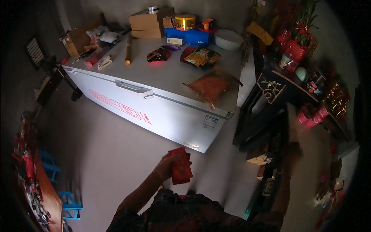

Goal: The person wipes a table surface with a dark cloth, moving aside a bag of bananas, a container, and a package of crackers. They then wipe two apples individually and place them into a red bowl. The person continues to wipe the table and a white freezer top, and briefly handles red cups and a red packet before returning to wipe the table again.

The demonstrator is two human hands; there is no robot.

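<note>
My left hand (168, 167) is closed around several red paper packets (181, 166), held upright in front of my body. My right hand (292, 153) reaches out at the right beside the dark wooden cabinet; it is dim and blurred, so its fingers and anything in them cannot be made out. A white chest freezer (174, 119) stands ahead of me. On its lid lie a clear bag with reddish contents (213, 84), yellow snack packets (198, 57) in a red tray, and a dark object on a red round dish (158, 55).
Cardboard boxes (147, 23), a blue box (188, 36) and a white bowl (229, 39) stand along the freezer's back. A dark carved cabinet (271, 87) carries red decorations and pink containers (313, 117). Blue stools (69, 206) stand by a wooden table at lower left.
</note>
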